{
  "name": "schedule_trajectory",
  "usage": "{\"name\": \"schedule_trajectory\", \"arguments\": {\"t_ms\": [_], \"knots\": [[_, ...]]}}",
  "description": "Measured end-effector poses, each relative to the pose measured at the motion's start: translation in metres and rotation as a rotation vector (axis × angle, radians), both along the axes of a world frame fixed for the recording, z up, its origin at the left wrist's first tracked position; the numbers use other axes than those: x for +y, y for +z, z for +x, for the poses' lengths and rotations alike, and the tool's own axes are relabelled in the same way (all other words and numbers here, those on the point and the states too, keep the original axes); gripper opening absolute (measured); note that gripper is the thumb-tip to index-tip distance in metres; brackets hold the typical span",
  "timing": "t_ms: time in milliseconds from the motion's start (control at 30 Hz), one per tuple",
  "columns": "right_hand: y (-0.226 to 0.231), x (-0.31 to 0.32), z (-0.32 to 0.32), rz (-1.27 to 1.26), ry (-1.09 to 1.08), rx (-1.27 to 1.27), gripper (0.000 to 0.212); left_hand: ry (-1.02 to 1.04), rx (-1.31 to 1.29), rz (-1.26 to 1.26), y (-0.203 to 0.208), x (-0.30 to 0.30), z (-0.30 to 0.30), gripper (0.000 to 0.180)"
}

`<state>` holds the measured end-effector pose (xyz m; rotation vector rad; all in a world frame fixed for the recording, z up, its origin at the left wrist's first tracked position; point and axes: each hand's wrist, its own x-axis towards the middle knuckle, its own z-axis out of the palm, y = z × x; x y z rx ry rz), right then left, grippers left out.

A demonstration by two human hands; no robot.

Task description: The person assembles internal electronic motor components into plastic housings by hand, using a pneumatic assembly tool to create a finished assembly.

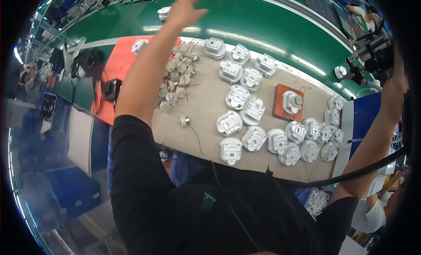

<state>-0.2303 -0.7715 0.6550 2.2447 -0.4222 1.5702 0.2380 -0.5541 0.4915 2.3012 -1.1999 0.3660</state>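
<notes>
My left hand (pixel 185 12) reaches far forward over the green conveyor belt (pixel 263 33), its fingers apart and nothing seen in them. Just left of it, a white plastic housing (pixel 164 12) lies on the belt. Raised at the far right, my right hand (pixel 396 86) is beside a dark tool-like device (pixel 378 57); its fingers are too hidden to read. On the beige work surface (pixel 197 123) between my arms, a white housing with a round metal-capped part (pixel 291 101) sits on an orange-brown block (pixel 280 106). Several white housings (pixel 237 97) stand in loose rows around it.
A pile of small round parts with wires (pixel 175 81) lies beside my left forearm, partly on an orange mat (pixel 118 62). One wired part (pixel 183 120) lies apart. A black cable (pixel 351 174) crosses near my right arm. Other people (pixel 370 18) work beyond the belt.
</notes>
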Motion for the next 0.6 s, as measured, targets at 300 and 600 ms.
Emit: {"name": "schedule_trajectory", "arguments": {"t_ms": [300, 600], "knots": [[-0.106, 0.067, -0.057, 0.34, 0.411, 0.444, 0.044, 0.208, -0.059, 0.414, -0.086, 0.041, 0.295, 0.098], [-0.144, 0.064, -0.006, 1.021, 0.251, 0.776, 0.073, 0.005, 0.036, 0.388, -0.072, 0.036, 0.279, 0.058]]}}
